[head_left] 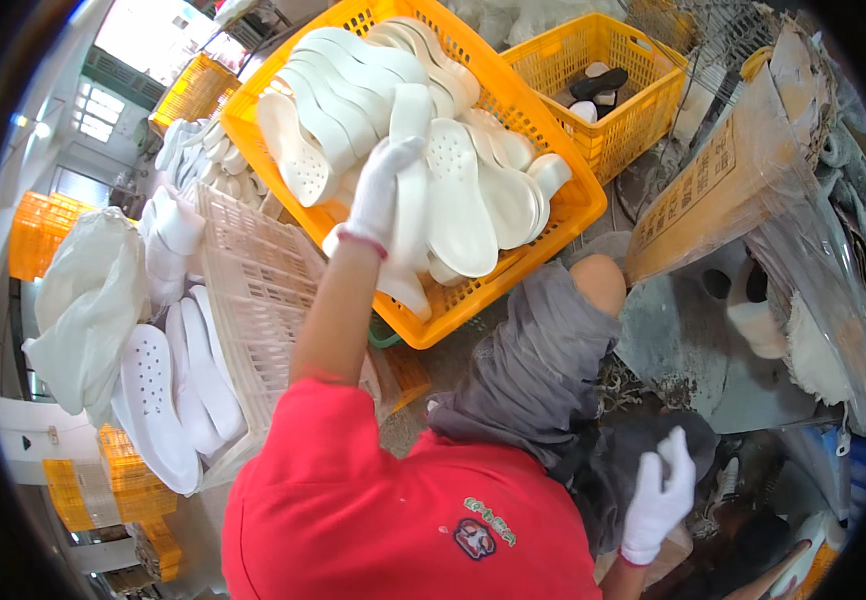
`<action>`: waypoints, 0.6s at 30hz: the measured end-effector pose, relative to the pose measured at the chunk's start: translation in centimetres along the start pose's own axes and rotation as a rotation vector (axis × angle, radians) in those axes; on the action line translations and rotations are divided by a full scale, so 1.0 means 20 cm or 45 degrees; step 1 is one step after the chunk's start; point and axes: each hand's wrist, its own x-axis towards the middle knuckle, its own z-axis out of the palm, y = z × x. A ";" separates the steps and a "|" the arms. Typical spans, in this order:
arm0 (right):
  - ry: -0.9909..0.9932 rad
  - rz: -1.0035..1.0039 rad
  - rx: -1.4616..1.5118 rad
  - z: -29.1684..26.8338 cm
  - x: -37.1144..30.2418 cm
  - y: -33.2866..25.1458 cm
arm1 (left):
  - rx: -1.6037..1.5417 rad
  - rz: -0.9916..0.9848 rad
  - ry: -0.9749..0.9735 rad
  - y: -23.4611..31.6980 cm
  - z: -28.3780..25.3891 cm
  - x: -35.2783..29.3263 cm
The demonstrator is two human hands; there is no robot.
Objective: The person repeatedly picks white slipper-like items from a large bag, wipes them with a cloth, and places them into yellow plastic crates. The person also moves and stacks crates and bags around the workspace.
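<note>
One white insole [412, 200] is observed in the yellow crate [523, 272], over the pile, inward of the corner nearest the wearer. The gloved left hand [378, 190] pinches it from its left side, fingers lapped over the upper part; this is plainly the nearer hand. The gloved right hand [661, 500] hangs well apart, outside the crate's near right edge — fingers loosely spread, nothing seen in them — with the insole ahead and leftward of it. The insole's long axis runs away from the wearer, one end toward the crate's near corner, the other toward its far corner; toe and heel I cannot tell apart. Just right lies a perforated insole [461, 200], roughly parallel.
</note>
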 end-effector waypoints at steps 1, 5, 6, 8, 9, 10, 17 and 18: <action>-0.078 -0.024 0.119 0.10 0.01 -0.10 | 0.036 0.159 -0.057 0.00 0.06 -0.11; -0.399 -0.783 -0.065 0.32 0.02 -0.37 | -0.272 0.104 -0.053 -0.26 0.44 -0.65; -0.440 -0.734 -0.109 0.32 0.02 -0.40 | -0.283 -0.006 -0.092 -0.37 0.55 -0.78; -0.264 -0.417 0.043 0.22 0.01 -0.41 | -0.019 -0.071 -0.242 -0.59 0.74 -1.00; -0.134 -0.262 0.301 0.12 0.01 -0.38 | 0.020 -0.123 -0.305 -0.68 0.81 -1.07; -0.024 -0.131 0.667 0.03 0.00 -0.34 | -0.081 -0.483 -0.563 -0.76 0.89 -1.13; 0.508 0.346 0.298 -0.26 -0.25 -0.02 | -0.298 -1.124 -0.957 -1.16 1.55 -1.16; 0.561 0.238 0.296 -0.24 -0.24 0.00 | -0.428 -1.007 -1.053 -1.23 1.67 -1.17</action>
